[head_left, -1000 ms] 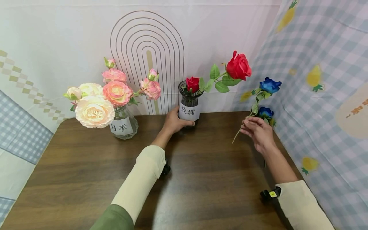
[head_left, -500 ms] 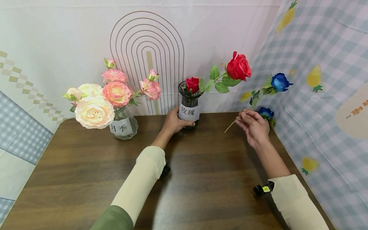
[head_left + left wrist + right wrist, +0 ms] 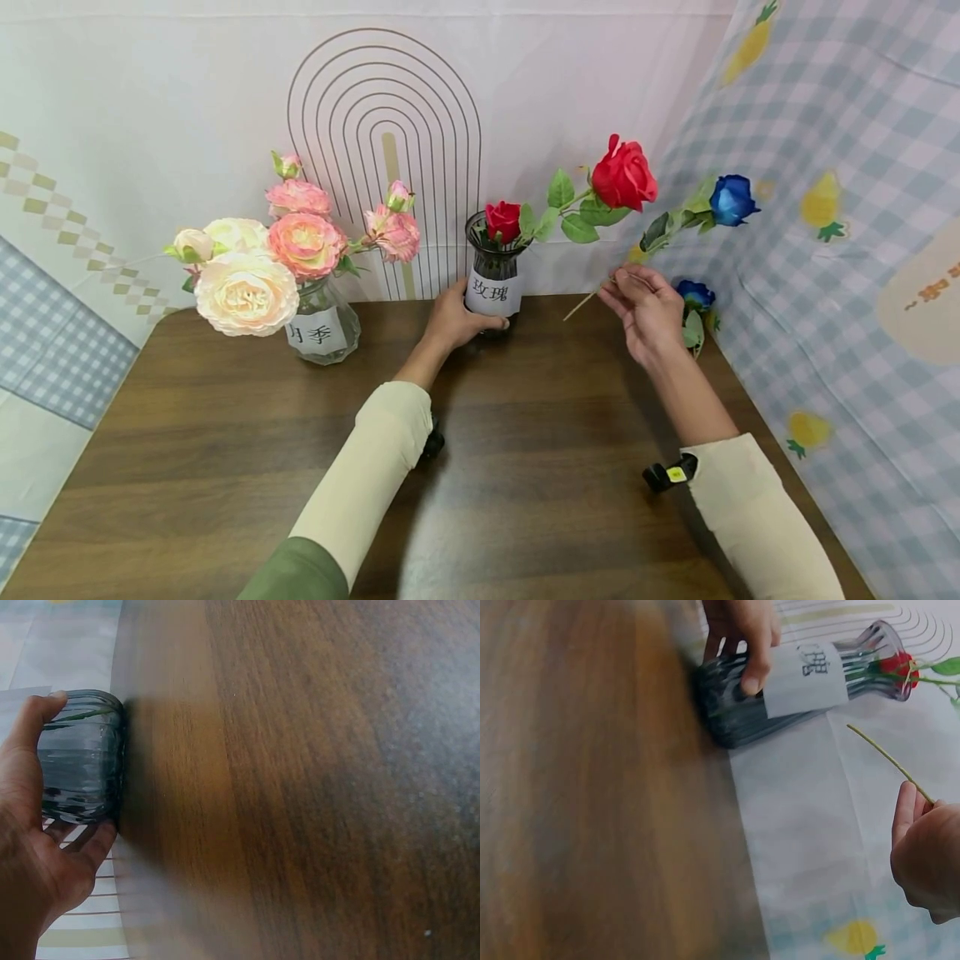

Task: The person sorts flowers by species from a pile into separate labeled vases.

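Observation:
My left hand (image 3: 459, 318) grips the lower part of a dark glass vase (image 3: 495, 265), thumb across its front; the left wrist view shows the fingers round the vase base (image 3: 82, 757). The vase bears a paper label and holds two red roses, a short one (image 3: 502, 220) and a tall one (image 3: 622, 172) leaning right. To the right of the vase, my right hand (image 3: 647, 312) pinches the stem of a blue rose (image 3: 733, 200). The bloom tilts up to the right, and the bare stem end (image 3: 874, 742) points toward the vase, apart from it.
A clear glass vase (image 3: 330, 329) with a label stands on the left, holding pink flowers (image 3: 306, 244) and cream flowers (image 3: 246, 292). Another blue rose (image 3: 695, 293) lies by the right edge of the wooden table (image 3: 510, 467). Cloth hangs behind and at the right.
My right hand has moved left and up with the blue rose, its bloom swinging out to the right and the stem end nearing the dark vase. My left hand stays on the vase.

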The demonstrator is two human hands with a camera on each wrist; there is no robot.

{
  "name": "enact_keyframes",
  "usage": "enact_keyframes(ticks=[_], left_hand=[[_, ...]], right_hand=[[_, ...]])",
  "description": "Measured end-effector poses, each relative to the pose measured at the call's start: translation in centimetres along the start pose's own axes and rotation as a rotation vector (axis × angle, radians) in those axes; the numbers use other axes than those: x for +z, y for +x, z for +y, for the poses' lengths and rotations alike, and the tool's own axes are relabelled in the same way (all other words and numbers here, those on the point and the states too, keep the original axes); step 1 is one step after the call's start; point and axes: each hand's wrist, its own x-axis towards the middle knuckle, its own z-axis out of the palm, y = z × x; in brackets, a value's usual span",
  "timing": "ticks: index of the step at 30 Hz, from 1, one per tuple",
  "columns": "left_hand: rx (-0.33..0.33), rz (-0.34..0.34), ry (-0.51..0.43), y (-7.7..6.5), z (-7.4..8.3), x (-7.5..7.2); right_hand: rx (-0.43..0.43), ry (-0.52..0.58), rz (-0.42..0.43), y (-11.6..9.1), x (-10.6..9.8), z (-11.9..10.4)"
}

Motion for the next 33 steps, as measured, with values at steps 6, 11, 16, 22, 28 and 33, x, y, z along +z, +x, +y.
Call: enact_keyframes(ticks=[6,11,16,22,28,33], left_hand=[[0.001,0.001,0.003,-0.1,0.1,-0.1],[0.022,-0.001,-0.006,0.4,-0.7,0.0],[0.027,0.001,0.004,0.4,-0.8,0.0],[0.010,-0.006,0.010,0.1,0.0,-0.1],[0.023,-0.008,-0.006,0.4,-0.5,-0.1],[0.042,-0.003,-0.015,0.9,-1.3,0.0]], right_hand=[[-0.018,0.046,-0.012,0.4,2.3,-0.1],[-0.043,0.063,-0.026,0.9,4.3,-0.1],[-0.075,0.083,-0.022,1.5,6.3,-0.1],[-0.099,0.071,0.018,1.9,8.1,0.0],[-0.093,0.116,0.036,2.2,9.5,0.6],[-0.105,0.098,0.033,2.5,10.6,1.4]])
